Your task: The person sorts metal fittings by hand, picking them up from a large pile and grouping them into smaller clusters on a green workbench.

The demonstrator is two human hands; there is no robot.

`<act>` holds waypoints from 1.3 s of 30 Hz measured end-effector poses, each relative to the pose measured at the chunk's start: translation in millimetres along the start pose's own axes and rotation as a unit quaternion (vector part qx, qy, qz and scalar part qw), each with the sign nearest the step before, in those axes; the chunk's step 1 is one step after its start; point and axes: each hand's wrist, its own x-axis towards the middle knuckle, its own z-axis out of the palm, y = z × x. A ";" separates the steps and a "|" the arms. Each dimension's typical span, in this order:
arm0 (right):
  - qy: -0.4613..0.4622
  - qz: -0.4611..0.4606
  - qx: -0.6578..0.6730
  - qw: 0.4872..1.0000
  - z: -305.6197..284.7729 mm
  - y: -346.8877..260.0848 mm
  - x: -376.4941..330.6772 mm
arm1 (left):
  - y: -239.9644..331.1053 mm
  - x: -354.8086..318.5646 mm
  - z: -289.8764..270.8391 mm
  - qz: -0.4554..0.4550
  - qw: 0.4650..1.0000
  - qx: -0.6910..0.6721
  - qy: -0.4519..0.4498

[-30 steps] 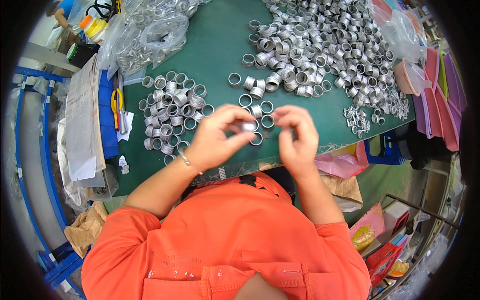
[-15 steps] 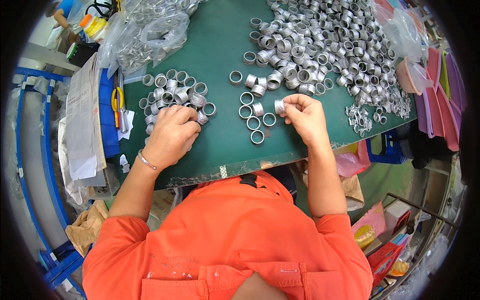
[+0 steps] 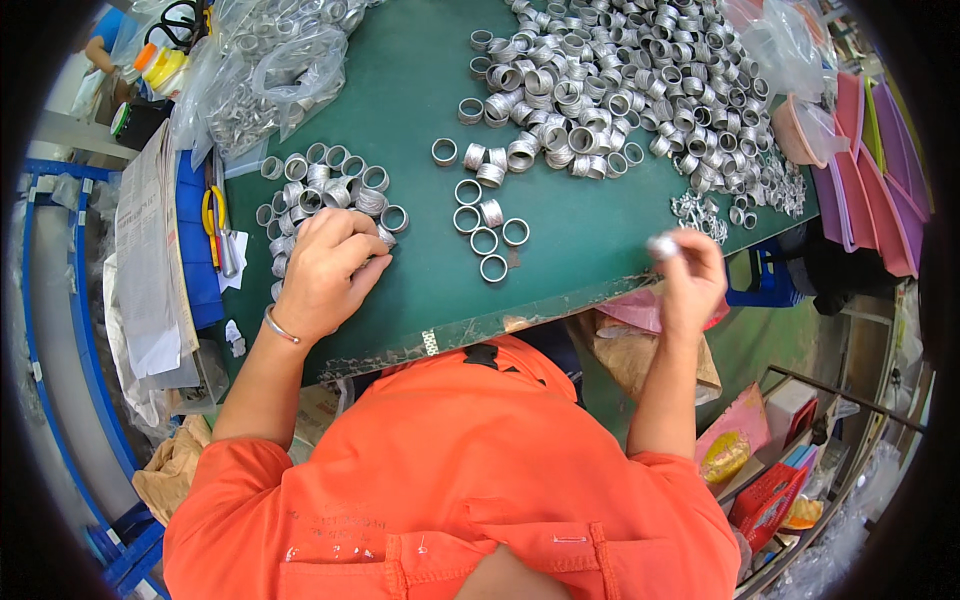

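My right hand (image 3: 692,272) is closed in a pinch around a short grey metal ring (image 3: 661,246), slightly blurred. It is held over the table's front right edge. My left hand (image 3: 332,268), a bangle at its wrist, lies against a small cluster of similar rings (image 3: 318,175) on the left. Its fingers are curled, and their tips and anything in them are hidden. Between the hands several rings lie loosely in a group (image 3: 483,241), some on end and some on their sides. A large heap of rings (image 3: 600,85) covers the far right of the green table (image 3: 410,130).
Small shiny metal bits (image 3: 698,214) lie near the right edge. Clear plastic bags of parts (image 3: 290,75) sit at the far left. Yellow-handled scissors (image 3: 212,212) stand beside a blue bin (image 3: 198,255). Pink and purple folders (image 3: 868,170) rise at the right.
My right hand has moved right and toward me with the ring, from the loose group to the table edge. My left hand stays by its cluster, its thumb shifted. The view has shifted slightly.
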 end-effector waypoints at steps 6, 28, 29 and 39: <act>0.142 0.072 -0.344 0.925 -137.3 77.2 -8.5 | 14.0 16.7 21.2 -0.035 0.994 -0.100 0.003; -0.316 0.131 0.148 0.928 70.1 1.9 -27.0 | 44.6 43.6 67.4 -0.074 0.969 -0.234 0.040; -0.317 0.126 0.175 0.924 69.5 1.1 -28.3 | 45.9 42.9 69.8 -0.064 0.964 -0.257 0.037; -0.246 -0.147 -0.087 0.954 92.8 -20.7 -29.1 | 49.2 34.4 52.8 -0.078 0.948 -0.303 0.064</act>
